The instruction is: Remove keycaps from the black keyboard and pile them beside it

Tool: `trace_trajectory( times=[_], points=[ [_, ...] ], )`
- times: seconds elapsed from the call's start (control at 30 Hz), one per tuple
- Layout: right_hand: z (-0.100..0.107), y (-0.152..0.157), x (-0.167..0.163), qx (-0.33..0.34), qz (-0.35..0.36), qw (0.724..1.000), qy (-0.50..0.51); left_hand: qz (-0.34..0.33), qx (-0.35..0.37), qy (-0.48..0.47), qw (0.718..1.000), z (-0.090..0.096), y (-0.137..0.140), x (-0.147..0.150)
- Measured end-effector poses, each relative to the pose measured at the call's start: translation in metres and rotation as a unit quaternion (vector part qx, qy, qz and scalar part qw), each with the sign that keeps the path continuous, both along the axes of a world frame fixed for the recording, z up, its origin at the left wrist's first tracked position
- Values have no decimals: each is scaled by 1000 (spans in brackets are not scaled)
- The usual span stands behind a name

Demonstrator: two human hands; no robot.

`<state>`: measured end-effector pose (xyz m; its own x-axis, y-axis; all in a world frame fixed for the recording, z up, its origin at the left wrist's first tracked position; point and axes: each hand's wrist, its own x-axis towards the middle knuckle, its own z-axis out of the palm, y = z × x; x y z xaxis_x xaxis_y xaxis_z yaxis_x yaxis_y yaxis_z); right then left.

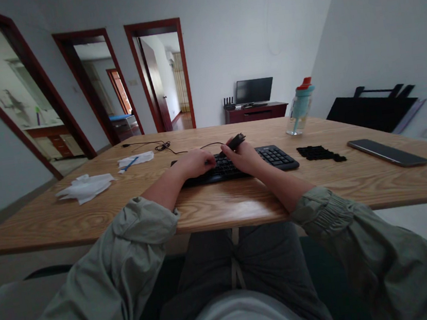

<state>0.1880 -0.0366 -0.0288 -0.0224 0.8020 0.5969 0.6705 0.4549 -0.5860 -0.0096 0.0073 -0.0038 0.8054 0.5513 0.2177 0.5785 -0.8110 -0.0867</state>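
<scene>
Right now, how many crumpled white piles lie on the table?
2: one white pile at the left of the table, another pile farther back with a blue stick on it. Layers may be hidden.

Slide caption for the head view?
The right grip holds a dark cylindrical object over a black keyboard, the left grip over its left part.

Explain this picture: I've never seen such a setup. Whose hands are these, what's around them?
No machine here: a camera on a person's head looks forward and down at their own bare hands. The right hand holds a dark handheld tool over the black keyboard. The left hand is at the keyboard's left part, its grip unclear. On the table, to the left, lie white sheets, a blue strip and a coiled cable; to the right, small black pieces, a flat grey device and an upright bottle.
</scene>
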Motion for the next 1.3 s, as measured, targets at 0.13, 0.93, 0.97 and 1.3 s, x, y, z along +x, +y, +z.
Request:
trace_trajectory(
  times=[0.13,0.93,0.97,1.3],
  points=[
    [0,-6,3,6,28,1000,-3,7,1,12,1000,2,-7,1],
    [-3,4,5,20,7,999,-30,29,-21,-12,999,-1,-2,3],
    [-3,4,4,21,0,999,-36,27,-21,-11,999,-1,-1,3],
    [-9,11,-5,25,-96,994,-55,28,9,-26,999,-7,8,2]
  ],
)
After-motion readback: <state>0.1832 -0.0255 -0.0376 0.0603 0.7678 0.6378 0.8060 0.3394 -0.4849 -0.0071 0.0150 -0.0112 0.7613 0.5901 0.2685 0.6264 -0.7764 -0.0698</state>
